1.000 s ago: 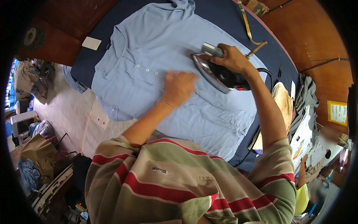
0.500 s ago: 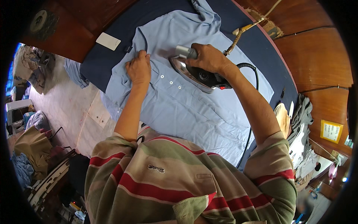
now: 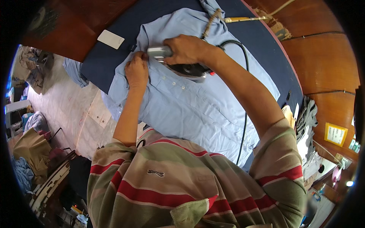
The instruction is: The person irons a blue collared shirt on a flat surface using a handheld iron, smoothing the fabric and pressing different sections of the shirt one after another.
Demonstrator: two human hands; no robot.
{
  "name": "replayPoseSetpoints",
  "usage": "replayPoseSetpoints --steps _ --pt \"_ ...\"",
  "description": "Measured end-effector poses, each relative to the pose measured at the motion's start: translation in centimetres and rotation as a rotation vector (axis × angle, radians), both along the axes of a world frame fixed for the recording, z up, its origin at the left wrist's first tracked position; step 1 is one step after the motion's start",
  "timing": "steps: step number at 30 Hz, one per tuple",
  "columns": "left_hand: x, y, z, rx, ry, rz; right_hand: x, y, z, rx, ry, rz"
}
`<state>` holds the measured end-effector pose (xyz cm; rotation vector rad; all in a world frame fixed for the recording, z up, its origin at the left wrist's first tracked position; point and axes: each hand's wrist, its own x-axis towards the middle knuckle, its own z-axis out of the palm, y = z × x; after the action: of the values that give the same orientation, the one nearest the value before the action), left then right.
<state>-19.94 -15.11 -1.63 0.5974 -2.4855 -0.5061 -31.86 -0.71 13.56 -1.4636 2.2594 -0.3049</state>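
A light blue shirt with white buttons lies spread on the dark blue cover of the pressing table. My right hand is wrapped round the handle of a clothes iron, whose grey front end points left over the upper part of the shirt. At the shirt's neckline my left hand pinches the fabric, just left of the iron. The iron's soleplate is mostly hidden by its body and my right hand.
A white card tag lies on the cover at the upper left. The iron's black cord runs across the shirt's right side. A wrapped cord on a stick reaches in from the upper right. Dark clothes hang at the right.
The iron has slid left and away from me across the shirt, close to my left hand. Its cord has swung left too. My left hand has shifted slightly left, still at the neckline.
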Motion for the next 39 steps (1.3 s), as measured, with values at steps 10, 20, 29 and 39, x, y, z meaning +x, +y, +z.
replayPoseSetpoints --steps 10,20,29,39 --pt "0.2 -1.3 -0.2 0.296 0.275 0.092 -0.2 -0.4 0.4 0.007 -0.043 0.132" --pt "0.2 -1.2 0.2 0.472 0.318 0.087 -0.5 -2.2 -0.8 -0.032 0.007 0.085" --pt "-0.1 -0.4 0.6 0.014 0.008 -0.068 0.5 4.9 0.0 0.034 -0.019 0.16" --pt "-0.2 -1.9 -1.3 -0.024 -0.021 -0.057 3.6 27.0 0.9 0.189 -0.098 -0.145"
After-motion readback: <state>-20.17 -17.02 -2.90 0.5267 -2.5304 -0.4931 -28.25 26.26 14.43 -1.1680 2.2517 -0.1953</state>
